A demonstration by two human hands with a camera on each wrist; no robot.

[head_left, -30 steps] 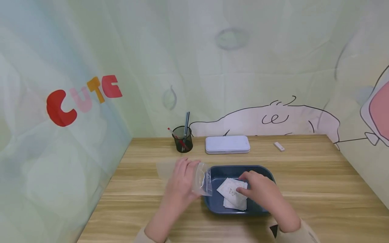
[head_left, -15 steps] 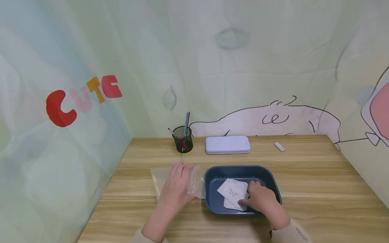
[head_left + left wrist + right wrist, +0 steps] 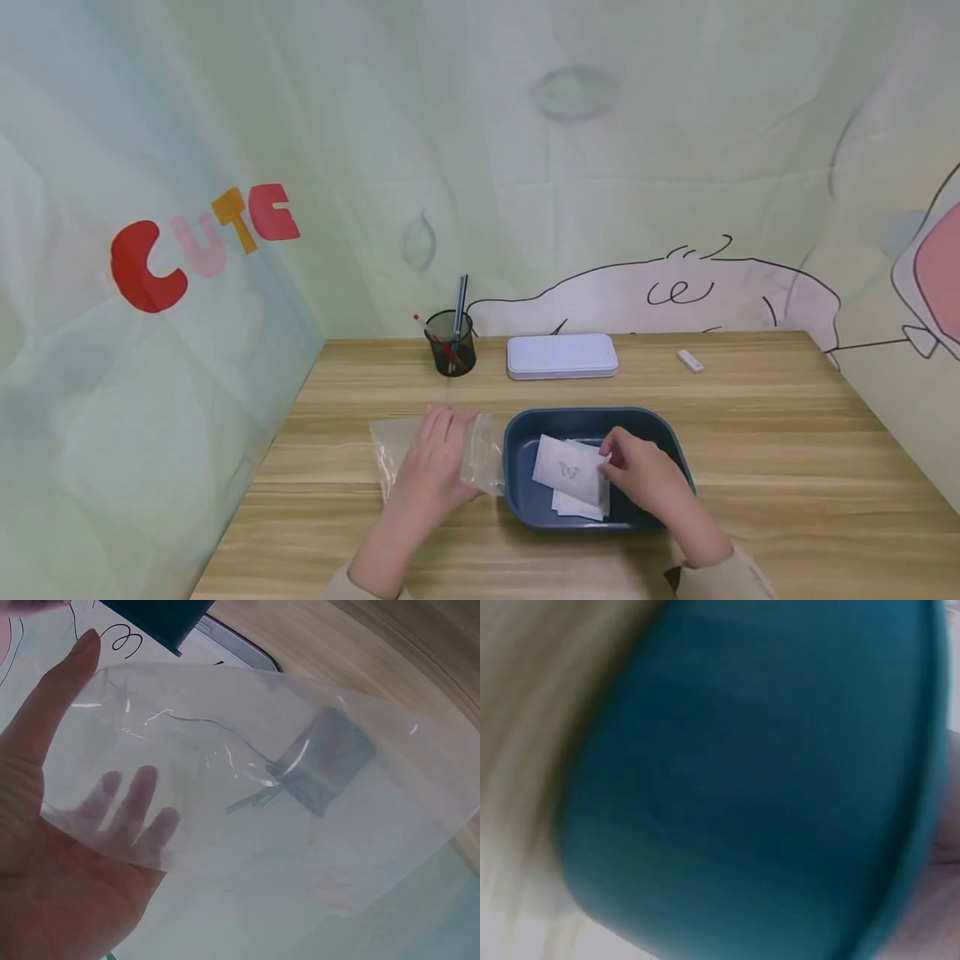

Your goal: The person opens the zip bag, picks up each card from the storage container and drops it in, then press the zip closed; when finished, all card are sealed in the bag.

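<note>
My left hand (image 3: pixel 431 467) grips a clear zip bag (image 3: pixel 482 454) on the table, its mouth facing the tray's left side. In the left wrist view, the thumb lies along the rim of the clear bag (image 3: pixel 300 855) and the fingers show through the film. My right hand (image 3: pixel 648 475) pinches the right edge of a white square sachet (image 3: pixel 557 468) with a small butterfly print, over the dark blue tray (image 3: pixel 517 504). More white sachets (image 3: pixel 576 507) lie beneath it. The tray's outer wall (image 3: pixel 742 780) fills most of the right wrist view and hides the fingertips.
Behind the tray lies a white pencil case (image 3: pixel 562 357). A black mesh cup (image 3: pixel 452 354) with pens stands to its left, and a small white eraser (image 3: pixel 689 361) lies to its right. A printed curtain (image 3: pixel 480 167) hangs behind the wooden table (image 3: pixel 787 467).
My right hand dipped to the sachets' right side, then took the top one by its edge and turned it slightly. My left hand lowered the bag onto the table, a little leftward.
</note>
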